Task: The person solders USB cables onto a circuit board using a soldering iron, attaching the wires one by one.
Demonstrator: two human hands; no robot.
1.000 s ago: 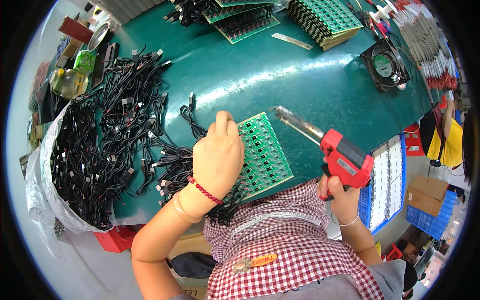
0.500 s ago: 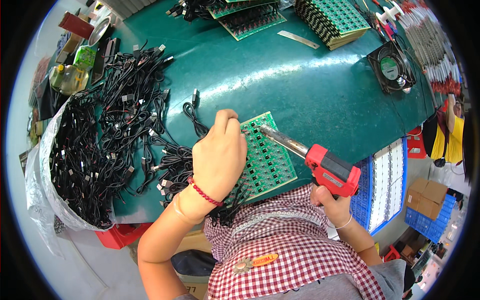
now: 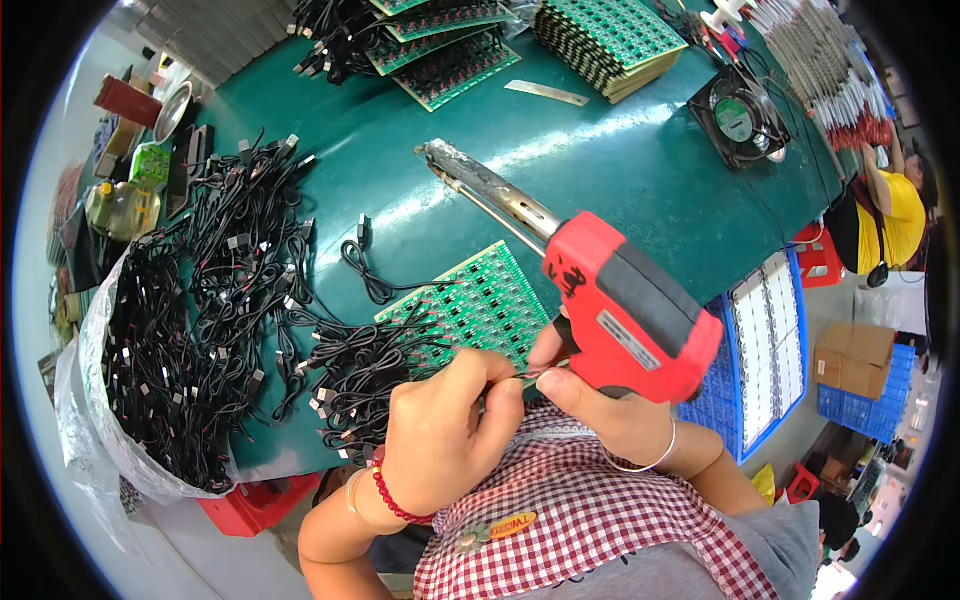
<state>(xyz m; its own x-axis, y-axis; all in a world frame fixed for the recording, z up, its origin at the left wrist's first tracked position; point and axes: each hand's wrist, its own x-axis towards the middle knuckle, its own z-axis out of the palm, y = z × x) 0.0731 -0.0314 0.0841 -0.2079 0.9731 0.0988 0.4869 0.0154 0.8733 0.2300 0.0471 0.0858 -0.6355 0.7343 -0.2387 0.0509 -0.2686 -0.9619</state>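
My right hand (image 3: 615,425) grips a red and black soldering gun (image 3: 640,310), whose long metal tip points up and to the left, above the table. Its thumb and forefinger also meet at a thin wire (image 3: 535,375). My left hand (image 3: 445,425) is closed, pinching that same wire close to the right fingertips. Just beyond both hands lies a green circuit board panel (image 3: 490,300) with rows of small black parts. Black cables run onto its left side, and their bundle (image 3: 360,375) with metal plugs lies beside it. What the wire belongs to is hidden by the fingers.
Heaps of black cables (image 3: 235,250) cover the left side, some in a plastic-lined container (image 3: 110,430). Stacked boards (image 3: 610,45), a metal ruler (image 3: 545,93) and a fan (image 3: 740,115) stand at the back. Blue crates (image 3: 770,350) are at the right; a person in yellow (image 3: 895,215) is beyond.
Both hands have drawn back from the board toward me and come together at the wire. The soldering gun's tip has lifted off the board and swung up and left.
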